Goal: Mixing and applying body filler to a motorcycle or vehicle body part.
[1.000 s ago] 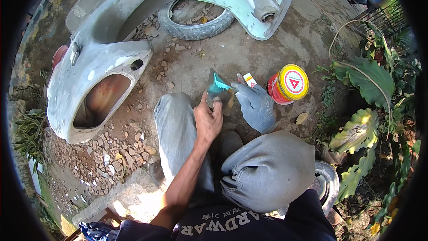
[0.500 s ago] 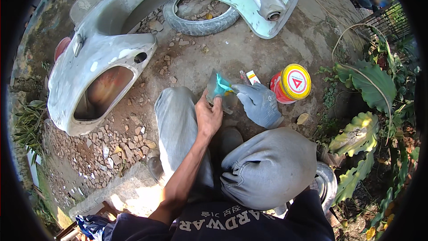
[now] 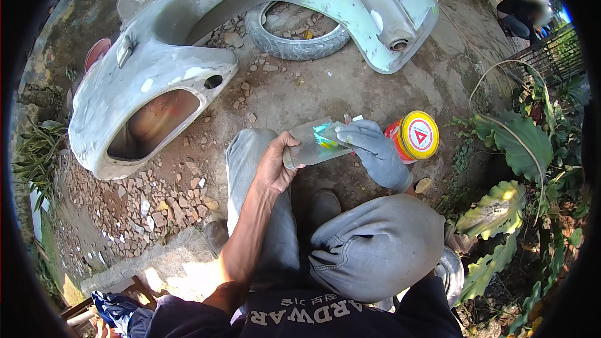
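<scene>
My bare left hand (image 3: pixel 275 161) grips one end of a flat, translucent plate (image 3: pixel 307 151), with the thumb on top. Teal paste with a streak of yellow (image 3: pixel 325 138) lies on the plate's right part. My right hand (image 3: pixel 375 153) wears a grey glove and is closed at the plate's right end, close to the paste. What its fingers hold is hidden from view. Just right of the glove stands a red can with a yellow-rimmed lid (image 3: pixel 418 135). A small white item (image 3: pixel 357 117) shows partly behind the gloved fingers.
A large sanded grey scooter body panel (image 3: pixel 156 69) arches across the far left and top. Under its arch lies a tyre (image 3: pixel 300 49). Broken stones (image 3: pixel 169 206) cover the ground at left. Leafy plants (image 3: pixel 516 144) line the right, and another person (image 3: pixel 523 15) crouches far right.
The plate has turned from tilted to flatter, showing more of its surface. My left hand has shifted left and down, and my gloved hand slightly right. The whole view has shifted a little.
</scene>
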A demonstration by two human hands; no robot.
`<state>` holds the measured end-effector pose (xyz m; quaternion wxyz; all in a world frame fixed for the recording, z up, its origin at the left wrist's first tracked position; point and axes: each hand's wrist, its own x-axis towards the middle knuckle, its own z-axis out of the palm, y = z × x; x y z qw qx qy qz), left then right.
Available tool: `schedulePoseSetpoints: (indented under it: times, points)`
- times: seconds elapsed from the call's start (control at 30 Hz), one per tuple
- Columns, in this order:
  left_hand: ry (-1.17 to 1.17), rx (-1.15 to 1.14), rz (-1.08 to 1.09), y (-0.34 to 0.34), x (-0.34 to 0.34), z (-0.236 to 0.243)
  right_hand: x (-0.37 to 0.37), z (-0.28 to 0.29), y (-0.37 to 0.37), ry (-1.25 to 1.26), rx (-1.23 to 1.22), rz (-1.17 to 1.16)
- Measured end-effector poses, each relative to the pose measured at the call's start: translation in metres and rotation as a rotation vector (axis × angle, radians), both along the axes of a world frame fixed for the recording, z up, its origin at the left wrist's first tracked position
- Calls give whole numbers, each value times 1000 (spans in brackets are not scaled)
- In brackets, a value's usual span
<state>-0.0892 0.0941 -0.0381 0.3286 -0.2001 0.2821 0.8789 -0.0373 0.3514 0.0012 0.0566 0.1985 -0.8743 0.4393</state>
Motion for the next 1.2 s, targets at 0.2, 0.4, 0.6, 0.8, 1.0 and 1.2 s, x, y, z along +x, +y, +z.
schedulePoseSetpoints:
  times: [0.2,0.4,0.6,0.8,1.0,1.2]
  points:
    - [4,55,-35,-1,3,-19,14,-28,9,50,9,-133]
    - [-6,84,15,1,3,-14,26,-24,27,133,109,-205]
    - [372,-126,121,14,-2,-13,44,-12,34,24,-53,-512]
    - [760,-550,88,25,13,-4,32,-31,-9,-469,-1154,-704]
    - [909,-920,-31,28,24,-15,14,-65,-45,-575,-1277,-594]
    - [1055,-1048,-177,22,16,-1,5,-65,-54,-571,-1363,-549]
